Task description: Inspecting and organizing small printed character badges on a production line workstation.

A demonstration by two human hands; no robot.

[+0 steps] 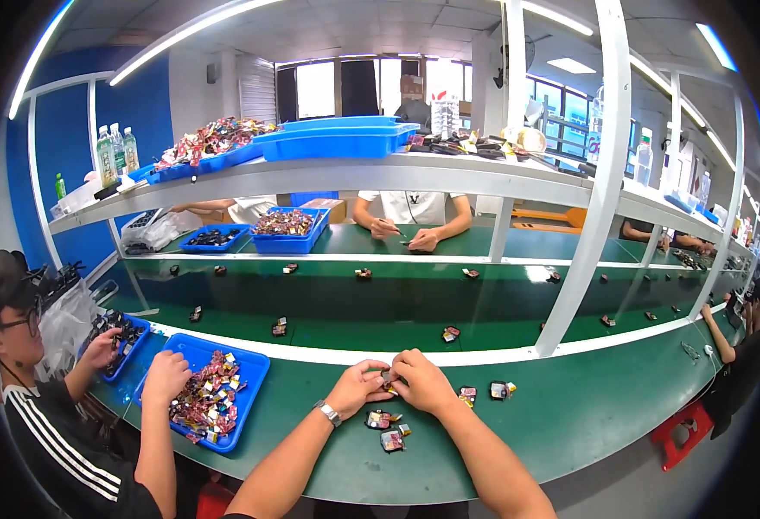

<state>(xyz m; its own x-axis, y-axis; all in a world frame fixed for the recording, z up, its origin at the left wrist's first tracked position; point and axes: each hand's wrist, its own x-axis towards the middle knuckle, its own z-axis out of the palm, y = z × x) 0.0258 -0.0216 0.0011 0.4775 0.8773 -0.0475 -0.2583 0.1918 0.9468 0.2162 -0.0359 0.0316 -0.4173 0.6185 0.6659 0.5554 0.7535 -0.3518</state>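
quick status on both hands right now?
Left hand: closed, fingers pinching a small part over the green table.
Right hand: closed on the same small part, meeting the left hand.

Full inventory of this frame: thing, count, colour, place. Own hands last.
small part: one, dark, pinched between both hands
loose parts: several, multicoloured, on the near bench by the hands
near bench: one, green, along the lower frame
conveyor belt: one, dark green, beyond the white strip, parts spaced along it
blue tray: one, full of mixed parts, left of the hands
co-worker's hand: one, resting on that tray
upper shelf: one, white, with blue trays and bottles
wristwatch: one, silver, left wrist
left hand: gripping the part
right hand: gripping the part
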